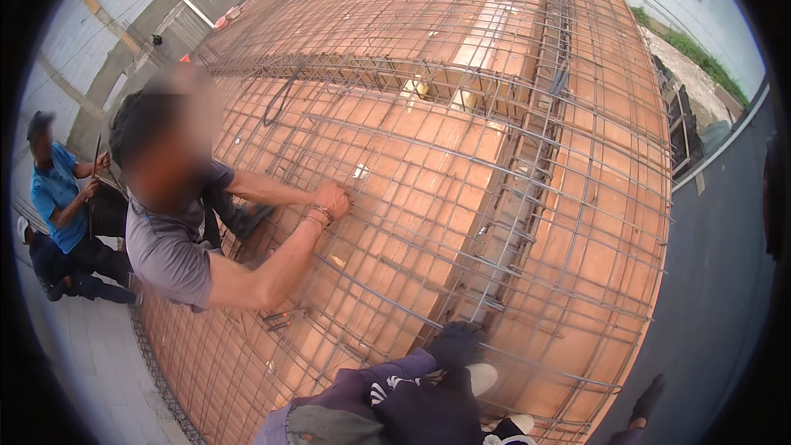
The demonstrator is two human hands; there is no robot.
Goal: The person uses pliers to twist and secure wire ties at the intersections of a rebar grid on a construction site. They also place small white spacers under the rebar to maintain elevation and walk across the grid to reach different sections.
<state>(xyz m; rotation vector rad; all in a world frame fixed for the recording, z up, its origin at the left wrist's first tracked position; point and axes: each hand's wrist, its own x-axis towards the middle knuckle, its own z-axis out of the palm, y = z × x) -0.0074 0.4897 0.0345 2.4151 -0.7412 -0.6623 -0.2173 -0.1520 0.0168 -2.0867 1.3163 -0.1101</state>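
Observation:
My left hand, in a dark glove below a purple sleeve, is at the steel reinforcing mesh, beside the long rebar cage. Its fingers merge into one dark shape, so their grip is hidden. At the lower right, past the deck edge, a dark gloved shape with a bit of bare wrist appears to be my right hand, apart from the mesh. Its fingers are not distinct. To the left, a co-worker in a grey shirt leans over, both hands together at a bar crossing.
Reddish wooden boards lie under the mesh. A tool with orange handles rests near the co-worker's elbow. Another person in a blue shirt holds a rod farther left. My white-toed shoes are close to the cage. The deck drops off at right.

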